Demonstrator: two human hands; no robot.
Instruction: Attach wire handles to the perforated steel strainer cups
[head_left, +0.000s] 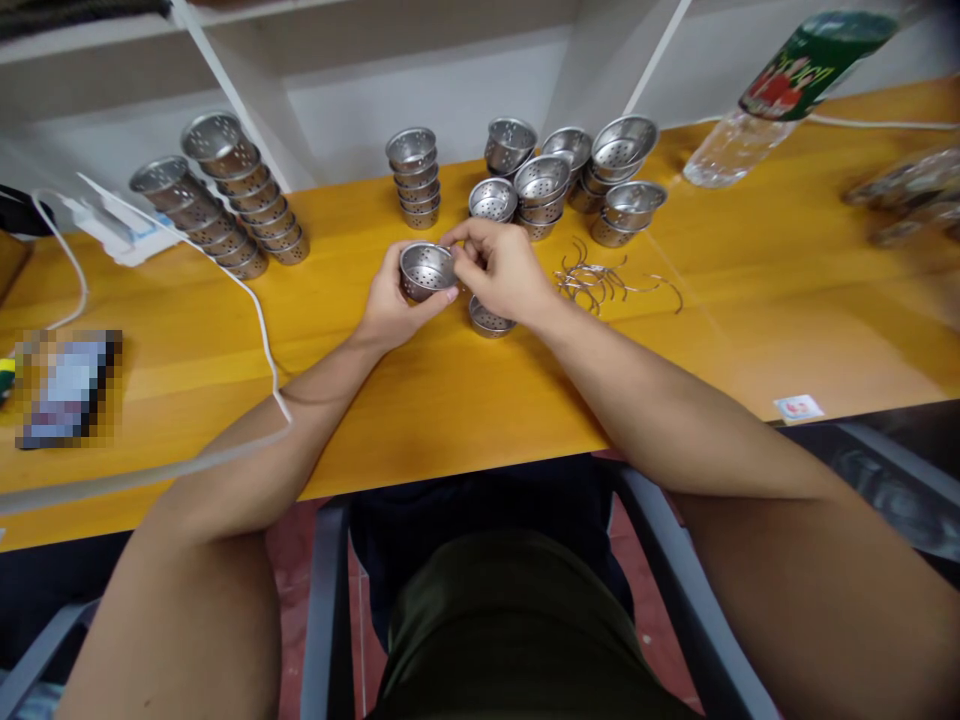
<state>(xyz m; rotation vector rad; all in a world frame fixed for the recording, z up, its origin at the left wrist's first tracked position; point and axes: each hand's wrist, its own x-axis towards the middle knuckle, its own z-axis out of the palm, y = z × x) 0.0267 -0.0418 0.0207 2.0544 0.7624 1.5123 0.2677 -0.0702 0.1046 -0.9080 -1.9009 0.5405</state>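
Observation:
My left hand is wrapped round a small perforated steel strainer cup, held a little above the yellow table. My right hand is closed in a pinch at the cup's right rim; what it pinches is too small to make out. Another strainer cup lies upside down on the table just under my right hand. A loose pile of bent wire handles lies to the right of that hand.
Stacks of strainer cups stand at the back: two leaning stacks on the left, one stack in the middle, a cluster on the right. A plastic bottle lies far right. A white power strip and cable are left.

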